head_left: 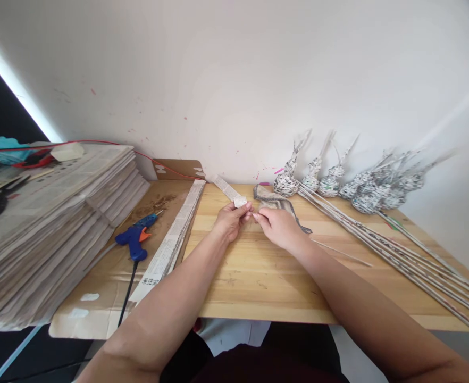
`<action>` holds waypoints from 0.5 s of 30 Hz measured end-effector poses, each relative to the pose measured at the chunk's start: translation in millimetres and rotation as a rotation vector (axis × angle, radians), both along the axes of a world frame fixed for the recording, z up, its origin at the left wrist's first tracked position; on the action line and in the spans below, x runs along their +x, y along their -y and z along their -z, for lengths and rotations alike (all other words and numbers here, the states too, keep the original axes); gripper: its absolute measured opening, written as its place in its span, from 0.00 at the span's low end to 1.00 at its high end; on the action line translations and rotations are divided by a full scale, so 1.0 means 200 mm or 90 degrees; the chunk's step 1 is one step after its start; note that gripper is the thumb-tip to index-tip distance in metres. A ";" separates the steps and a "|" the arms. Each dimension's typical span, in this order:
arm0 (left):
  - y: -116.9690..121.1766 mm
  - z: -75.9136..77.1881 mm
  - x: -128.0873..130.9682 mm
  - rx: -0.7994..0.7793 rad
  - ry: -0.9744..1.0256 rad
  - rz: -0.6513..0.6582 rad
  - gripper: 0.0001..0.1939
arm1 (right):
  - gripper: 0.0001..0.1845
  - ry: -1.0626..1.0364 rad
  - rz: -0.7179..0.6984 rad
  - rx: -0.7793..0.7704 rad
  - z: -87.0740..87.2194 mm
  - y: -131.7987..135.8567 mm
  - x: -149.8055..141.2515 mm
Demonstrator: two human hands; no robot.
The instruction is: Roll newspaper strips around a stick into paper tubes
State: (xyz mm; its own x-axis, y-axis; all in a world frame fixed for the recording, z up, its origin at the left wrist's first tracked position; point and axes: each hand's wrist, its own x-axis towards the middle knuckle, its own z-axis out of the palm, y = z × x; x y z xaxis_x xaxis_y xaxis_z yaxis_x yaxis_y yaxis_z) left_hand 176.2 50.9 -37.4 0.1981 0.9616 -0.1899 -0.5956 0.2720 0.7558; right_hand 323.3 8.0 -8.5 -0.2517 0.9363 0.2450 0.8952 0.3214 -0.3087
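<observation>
Bare forearms (170, 298) reach over a wooden counter (258, 287) to a newspaper strip (225, 188)

Both forearms come in from the bottom edge. On the left, a cardboard sheet (107, 276) covers the surface, perhaps to shield it; a blue glue gun (133, 238) rests there, within easy reach. Beside it runs a bundle of cut strips (174, 231), and farther left rises a tall newspaper stack (99, 213). To the right, a thin stick (344, 253) slants out from beneath the right forearm. At the middle, the left hand (231, 221) is closed, thumb and fingers gripping the newspaper strip's bent near end; its free end points toward the wall. The right hand (276, 226) is nearly closed just beside it, fingertips pinched, seemingly on the thin stick, which lines up with them. Such a hold probably keeps the paper steady. Beyond lies a rumpled cloth (276, 201). Long paper rods (378, 249) stretch away to the right, likely grouped to stay clear. Woven paper gourd shapes (286, 184) sit along the pale wall (226, 80).
</observation>
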 end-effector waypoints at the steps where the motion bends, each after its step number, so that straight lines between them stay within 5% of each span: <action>1: 0.00 0.00 0.00 0.003 0.000 0.000 0.09 | 0.22 0.002 0.009 -0.015 0.00 0.00 0.00; 4: 0.00 0.00 0.00 0.003 -0.014 -0.004 0.10 | 0.23 0.010 0.066 -0.013 0.01 -0.03 0.03; 7: 0.00 0.00 0.01 0.001 -0.034 -0.005 0.09 | 0.13 -0.015 0.126 0.071 0.03 -0.06 0.09; 9: 0.00 0.00 0.01 0.000 -0.037 -0.002 0.09 | 0.18 -0.010 0.162 0.114 0.04 -0.09 0.13; 13: 0.01 -0.01 0.00 0.001 -0.041 0.006 0.09 | 0.09 0.080 0.157 0.054 0.06 -0.15 0.22; 15: 0.01 -0.01 0.00 -0.002 -0.045 0.009 0.08 | 0.14 0.091 0.187 0.035 0.07 -0.17 0.24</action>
State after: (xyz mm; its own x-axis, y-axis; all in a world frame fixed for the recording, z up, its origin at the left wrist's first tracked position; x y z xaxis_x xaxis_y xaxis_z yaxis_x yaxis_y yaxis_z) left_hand 176.8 48.7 -35.7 0.1978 0.9582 -0.2067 -0.5363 0.2823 0.7955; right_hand 370.9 42.8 -22.2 -0.0076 0.9602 0.2793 0.9851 0.0552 -0.1631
